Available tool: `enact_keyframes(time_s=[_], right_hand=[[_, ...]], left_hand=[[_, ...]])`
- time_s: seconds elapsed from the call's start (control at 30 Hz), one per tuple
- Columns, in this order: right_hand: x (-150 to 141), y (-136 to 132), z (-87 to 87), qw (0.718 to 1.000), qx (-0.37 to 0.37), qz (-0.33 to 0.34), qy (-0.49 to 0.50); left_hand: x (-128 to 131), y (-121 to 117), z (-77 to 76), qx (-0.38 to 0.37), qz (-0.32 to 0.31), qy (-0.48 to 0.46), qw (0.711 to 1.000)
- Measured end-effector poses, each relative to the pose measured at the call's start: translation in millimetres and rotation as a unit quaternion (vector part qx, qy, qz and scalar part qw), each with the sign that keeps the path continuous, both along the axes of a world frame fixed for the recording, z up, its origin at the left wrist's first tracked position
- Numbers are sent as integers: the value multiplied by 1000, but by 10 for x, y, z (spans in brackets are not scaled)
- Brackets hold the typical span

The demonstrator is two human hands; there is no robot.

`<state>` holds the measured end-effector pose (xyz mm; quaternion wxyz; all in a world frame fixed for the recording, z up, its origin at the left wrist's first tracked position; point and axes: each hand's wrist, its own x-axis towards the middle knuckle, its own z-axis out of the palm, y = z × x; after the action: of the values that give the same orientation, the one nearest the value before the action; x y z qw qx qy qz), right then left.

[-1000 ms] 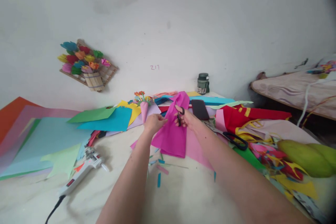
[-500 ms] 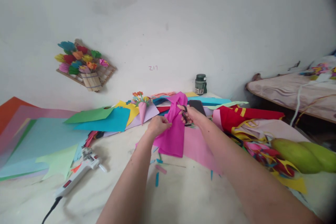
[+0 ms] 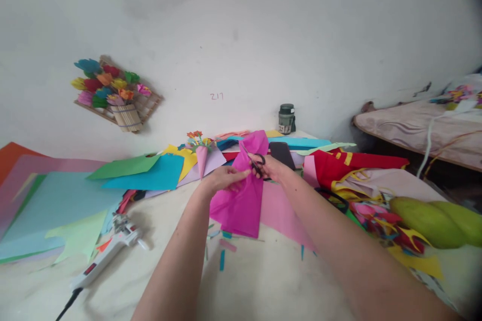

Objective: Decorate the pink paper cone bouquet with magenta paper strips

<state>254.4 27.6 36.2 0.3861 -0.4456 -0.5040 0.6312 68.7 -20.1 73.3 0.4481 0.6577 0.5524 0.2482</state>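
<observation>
A sheet of magenta crepe paper (image 3: 241, 210) hangs and drapes over the middle of the table. My left hand (image 3: 228, 179) is closed on it, pinching the sheet near its middle. In my right hand (image 3: 266, 166) is a pair of dark-handled scissors (image 3: 256, 159), its blades pointing up and left against the magenta paper. The two hands almost meet. A light pink sheet (image 3: 282, 210) lies under my right forearm. Small blue and pink paper scraps (image 3: 222, 260) lie on the table just in front.
At left a glue gun (image 3: 105, 256) with a black cord lies beside stacked coloured sheets (image 3: 68, 205). A pink paper cone of flowers (image 3: 201, 158), a phone (image 3: 281, 154) and a dark green jar (image 3: 286, 119) stand or lie behind. Green fruit (image 3: 429, 220) and red cloth-like pieces (image 3: 339, 168) are at right.
The scissors have moved slightly left and down along the magenta paper, closer to my left hand. The sheet's lower part has shifted left and spread wider. The view has turned slightly.
</observation>
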Motion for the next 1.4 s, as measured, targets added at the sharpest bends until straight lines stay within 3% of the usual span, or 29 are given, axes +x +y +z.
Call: enact_keyframes(time_s=[0.1, 0.27, 0.47, 0.7, 0.83, 1.0, 1.17, 1.4], right_hand=[[-36, -13, -16, 1000, 4, -3, -4], [-48, -7, -23, 1000, 9, -5, -17], [24, 13, -42, 998, 40, 12, -40], [54, -16, 2, 999, 8, -8, -34], [40, -70, 36, 999, -18, -6, -49], [91, -113, 69, 997, -54, -30, -49], [174, -70, 45, 998, -56, -16, 12], [206, 79, -36, 995, -55, 14, 83]], left_hand=[[106, 143, -32, 34, 134, -69, 988], [316, 433, -233, 16, 131, -266, 955], [388, 603, -447, -11, 185, -309, 933], [253, 409, -378, 43, 169, -294, 940], [224, 292, -450, 60, 164, -274, 946], [275, 206, -562, 25, 153, -316, 936], [356, 134, -540, -9, 139, -362, 922], [420, 122, -526, -10, 122, -324, 938]])
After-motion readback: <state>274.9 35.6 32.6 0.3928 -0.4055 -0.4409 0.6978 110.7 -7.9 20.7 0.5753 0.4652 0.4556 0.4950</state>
